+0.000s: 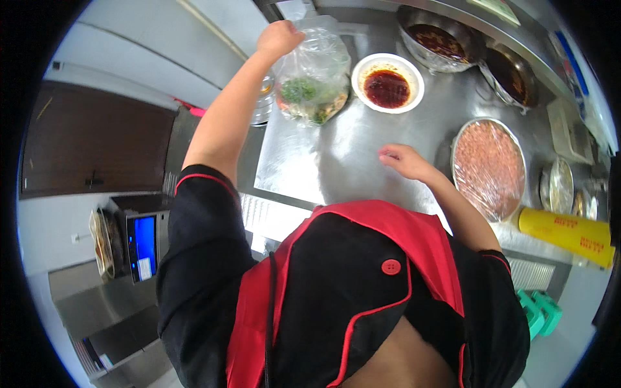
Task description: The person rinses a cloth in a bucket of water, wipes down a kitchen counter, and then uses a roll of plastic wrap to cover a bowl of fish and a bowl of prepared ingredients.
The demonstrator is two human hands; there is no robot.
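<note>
My left hand (pixel 280 39) is closed on the gathered top of a clear plastic bag (pixel 322 53) at the upper left of the steel table. Chopped green herbs (pixel 298 89) and other mixed food show through the plastic. My right hand (pixel 405 160) hovers around the table's middle with nothing in it, its fingers loosely curled and a small gap beside the thumb. Between the hands and farther back stands a white bowl (pixel 360 100) holding dark red sauce (pixel 386 88). An oval tray of minced meat (pixel 489 167) under cling film lies to the right of my right hand.
Two metal bowls (pixel 421 58) (pixel 494 87) of dark liquid stand at the back right. A yellow cling film box (pixel 563 236) lies on the steel table (pixel 291 160) at the right. Smaller dishes (pixel 558 184) sit beyond it. Green stools (pixel 538 313) stand below, and a microwave (pixel 143 242) is at left.
</note>
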